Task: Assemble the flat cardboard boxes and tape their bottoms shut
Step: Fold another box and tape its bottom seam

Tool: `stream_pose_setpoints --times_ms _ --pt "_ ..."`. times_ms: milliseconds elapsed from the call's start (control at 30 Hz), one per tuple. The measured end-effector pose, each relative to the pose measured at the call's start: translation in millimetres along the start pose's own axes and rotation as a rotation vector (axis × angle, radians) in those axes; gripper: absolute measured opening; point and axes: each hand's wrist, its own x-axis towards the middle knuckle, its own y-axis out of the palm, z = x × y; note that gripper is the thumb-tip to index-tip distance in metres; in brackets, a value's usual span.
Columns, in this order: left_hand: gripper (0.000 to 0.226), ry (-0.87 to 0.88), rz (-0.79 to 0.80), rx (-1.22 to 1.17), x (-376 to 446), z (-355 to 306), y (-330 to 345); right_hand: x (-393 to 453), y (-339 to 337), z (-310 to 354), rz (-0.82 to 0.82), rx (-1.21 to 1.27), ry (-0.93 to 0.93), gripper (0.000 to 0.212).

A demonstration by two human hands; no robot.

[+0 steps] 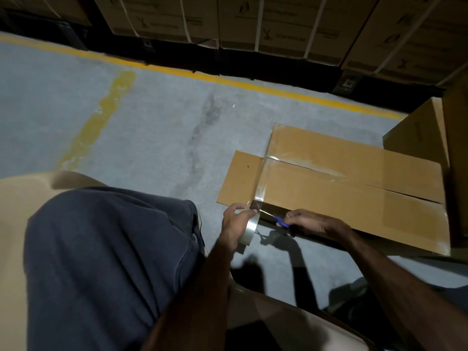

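Nearest, a knee in dark blue trousers (109, 262), and two bare forearms reaching forward over the grey concrete floor (152, 127). Left hand (234, 221) curled round a roll of clear tape (250, 228), thumb and fingers (249, 212) pinching the strip where it leaves the roll. Right hand (307, 222) closed on a small blue-handled cutter (281, 221) — knife or scissors, cannot tell — brought up to the taut strip just beside the box corner.

Just beyond, the cardboard box (354, 188) lying on the floor with its bottom flaps folded shut. Clear tape already laid along the centre seam (316, 165) and across the near end, running down over the edge; one flap (240, 178) sticking out flat at the left end. Judged from this: bottom of this box all but sealed — only cutting the strip free and pressing the tail down left.

Farther right, another brown box (417, 130) standing upright, touching or just beside the taped one. Farthest, a yellow floor line (202, 74) and strapped cartons (253, 21) on dark pallets.
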Motion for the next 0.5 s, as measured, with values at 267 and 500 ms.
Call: stream_pose_setpoints --times_ms 267,500 --pt "0.026 -0.01 0.087 -0.053 12 1 -5 11 -16 11 0.11 0.091 0.277 0.046" --pt "0.027 -0.062 0.216 -0.006 18 -4 -14 16 -18 18 0.234 0.165 0.316 0.038"
